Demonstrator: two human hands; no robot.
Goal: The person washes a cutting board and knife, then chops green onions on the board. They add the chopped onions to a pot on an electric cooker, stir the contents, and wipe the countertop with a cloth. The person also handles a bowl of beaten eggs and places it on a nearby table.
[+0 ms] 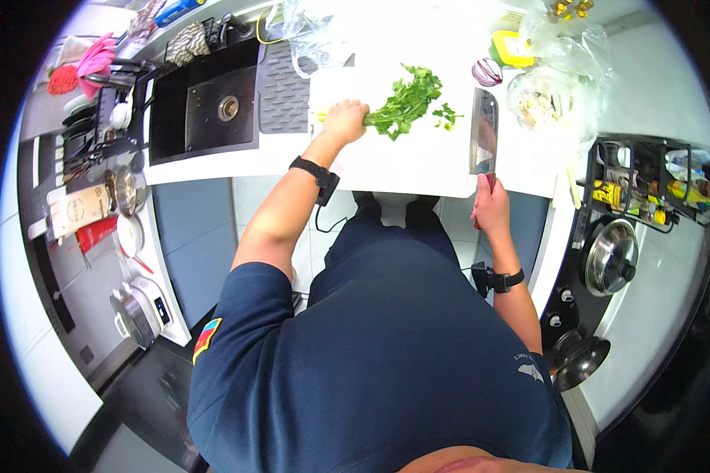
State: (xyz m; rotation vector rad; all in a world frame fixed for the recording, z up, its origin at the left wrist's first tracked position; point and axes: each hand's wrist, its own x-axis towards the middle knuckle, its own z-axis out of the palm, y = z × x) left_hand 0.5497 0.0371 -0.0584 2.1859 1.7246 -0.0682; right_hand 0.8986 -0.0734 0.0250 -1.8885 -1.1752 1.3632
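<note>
A bunch of leafy green herbs (pixel 407 103) lies on the white cutting board (pixel 414 171), its leaves pointing right. My left hand (pixel 346 120) is closed around the stems, whose pale ends show on the hand's far left side. In my right hand (pixel 490 207) is the dark red handle of a cleaver (pixel 484 127). The broad blade points away from me, to the right of the herbs. A few loose leaves (pixel 447 116) lie between the bunch and the blade. Beyond the blade's tip rests a cut red onion (pixel 487 72).
A black sink (pixel 213 112) with a ridged drain mat (pixel 284 88) is on the left. Clear plastic bags (pixel 559 100) and a yellow-rimmed container (pixel 512 49) stand at the back right. Further right are a bottle rack (pixel 645 177) and a lidded pan (pixel 611 257) on the stove.
</note>
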